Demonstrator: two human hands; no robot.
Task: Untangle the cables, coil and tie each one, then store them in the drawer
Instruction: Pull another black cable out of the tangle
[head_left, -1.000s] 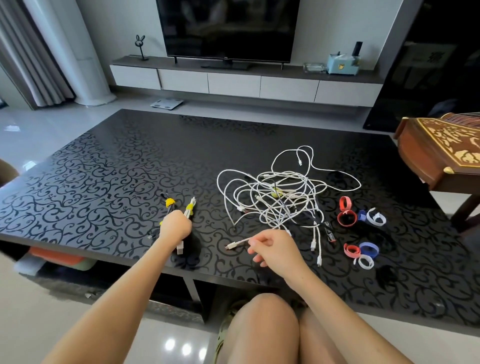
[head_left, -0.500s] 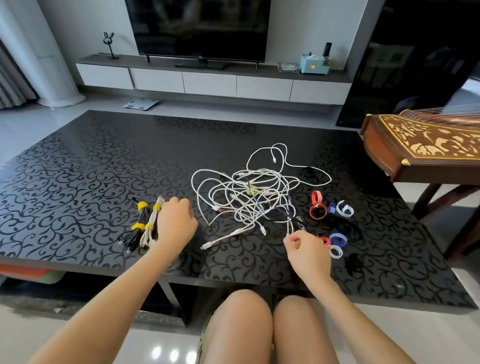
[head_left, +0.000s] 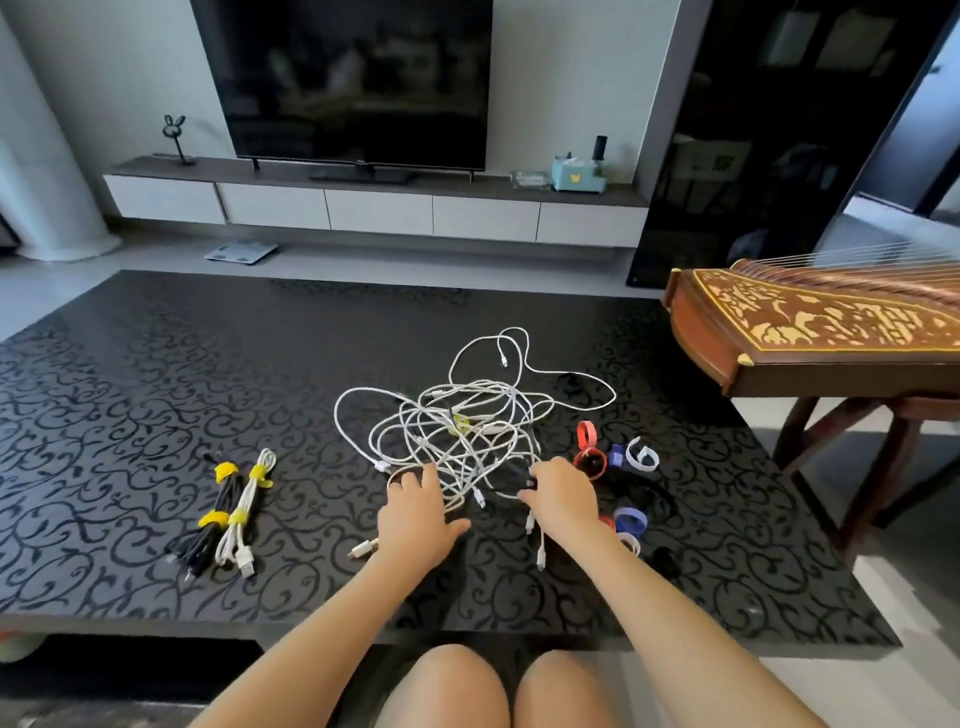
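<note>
Untangling: the left hand (head_left: 422, 514) rests open on the white cable tangle (head_left: 467, 421); the right hand (head_left: 563, 499) may be gripping, I cannot tell. Next, a loose plug end (head_left: 541, 558) wants drawing free.

Home living room. Large flat television (head_left: 353, 78) stands on long low media cabinet (head_left: 379, 210) with white fronts. Rabbit ornament (head_left: 175, 136) and pale blue tissue box (head_left: 576, 174) sit on cabinet top. Bathroom scale (head_left: 240, 251) lies on glossy tiled floor below. Broad black coffee table (head_left: 156, 389) with scroll pattern fills foreground. Carved wooden zither (head_left: 831, 332) on stand at right, tall dark glass cabinet (head_left: 753, 130) behind it.
</note>
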